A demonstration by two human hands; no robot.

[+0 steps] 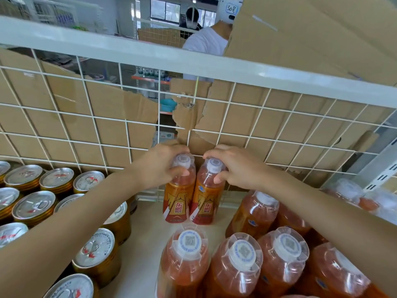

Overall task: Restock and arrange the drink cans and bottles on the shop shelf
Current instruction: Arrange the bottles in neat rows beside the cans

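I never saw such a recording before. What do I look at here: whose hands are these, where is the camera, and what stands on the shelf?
There is no machine, only a person. The picture comes from a camera worn on the head, looking down at the person's arms. The left hand grips the cap of one orange bottle, the right hand the cap of a second bottle beside it; both stand upright on the white shelf, before a wire grid backed with cardboard. Gold cans stand at the left; more bottles fill the near right.
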